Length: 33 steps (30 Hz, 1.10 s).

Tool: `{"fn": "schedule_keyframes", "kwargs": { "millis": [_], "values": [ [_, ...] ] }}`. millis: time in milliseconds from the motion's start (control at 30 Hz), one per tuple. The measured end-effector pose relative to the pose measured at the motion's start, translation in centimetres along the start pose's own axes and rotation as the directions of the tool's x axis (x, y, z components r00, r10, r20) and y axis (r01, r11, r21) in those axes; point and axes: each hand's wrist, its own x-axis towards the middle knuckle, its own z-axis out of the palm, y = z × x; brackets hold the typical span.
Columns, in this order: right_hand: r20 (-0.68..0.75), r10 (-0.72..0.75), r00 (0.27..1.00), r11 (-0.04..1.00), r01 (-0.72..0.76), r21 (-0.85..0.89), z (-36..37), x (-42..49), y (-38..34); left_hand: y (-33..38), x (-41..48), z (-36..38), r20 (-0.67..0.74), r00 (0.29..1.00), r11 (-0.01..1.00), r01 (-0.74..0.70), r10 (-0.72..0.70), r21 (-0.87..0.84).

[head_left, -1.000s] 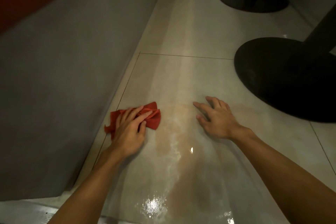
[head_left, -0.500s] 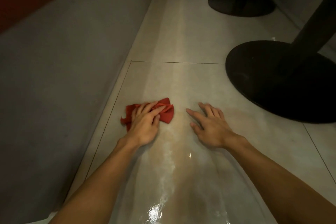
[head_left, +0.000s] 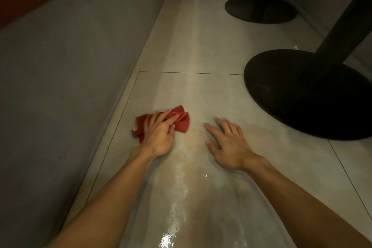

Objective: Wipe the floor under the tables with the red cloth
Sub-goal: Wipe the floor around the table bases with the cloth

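The left hand lies palm-down on the red cloth, its fingers spread flat and pressing the bunched fabric to the floor rather than clenching it. The cloth sits on the near tile, close to the grey wall on the left and just short of the grout line that crosses ahead. The right hand rests bare on the tile beside it, fingers splayed and holding nothing (it looks like a prop for the person's weight).

As to progress, a wet, shiny streak runs from the bottom edge of the view up between the forearms to about where the hands are, so that strip seems already wiped. Beyond the grout line the floor looks matt and dry, which suggests it is still to do: the stretch toward the far skirting, and the ground around the near base and the far base of the tables. Most of the visible floor therefore remains.
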Motion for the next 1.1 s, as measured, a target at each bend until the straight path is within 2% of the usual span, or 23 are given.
{"fn": "schedule_keyframes", "kwargs": {
  "millis": [133, 200, 267, 400, 500, 767, 933, 1100],
  "values": [
    [-0.011, -0.004, 1.0, 1.0, 0.004, -0.004, 0.1, 0.1, 0.1, 1.9, -1.4, 0.5, 0.078, 0.982, 0.984, -0.168, 0.172, -0.057],
    [-0.002, -0.001, 1.0, 1.0, 0.001, -0.007, 0.1, 0.1, 0.3, 0.9, -2.7, 0.1, 0.098, 0.958, 0.961, -0.263, 0.271, -0.083],
    [0.014, -0.003, 1.0, 1.0, 0.003, -0.001, -0.1, 0.1, 0.2, -1.1, -3.3, -0.8, 0.092, 0.949, 0.952, -0.296, 0.303, -0.083],
    [0.024, -0.015, 1.0, 1.0, 0.015, -0.001, -0.5, -0.1, 0.2, -5.3, -2.7, -2.5, -0.031, 0.986, 0.983, -0.167, 0.165, -0.081],
    [0.027, -0.012, 1.0, 1.0, 0.012, 0.006, -0.6, -0.2, 0.0, -5.9, -4.4, -2.7, -0.055, 0.994, 0.991, -0.1, 0.095, -0.091],
    [0.019, -0.009, 1.0, 1.0, 0.01, -0.01, -0.3, -0.1, 0.0, -6.2, -14.6, -2.8, 0.023, 0.977, 0.975, -0.209, 0.212, -0.081],
    [0.0, -0.001, 1.0, 1.0, 0.001, -0.015, 0.0, 0.1, 0.0, -5.2, -10.9, -2.9, -0.01, 0.99, 0.987, -0.141, 0.14, -0.071],
    [0.029, -0.009, 1.0, 1.0, 0.009, 0.011, -0.4, -0.1, -0.1, -2.0, -5.4, -1.7, 0.029, 0.998, 0.996, -0.061, 0.063, -0.059]
  ]
}}
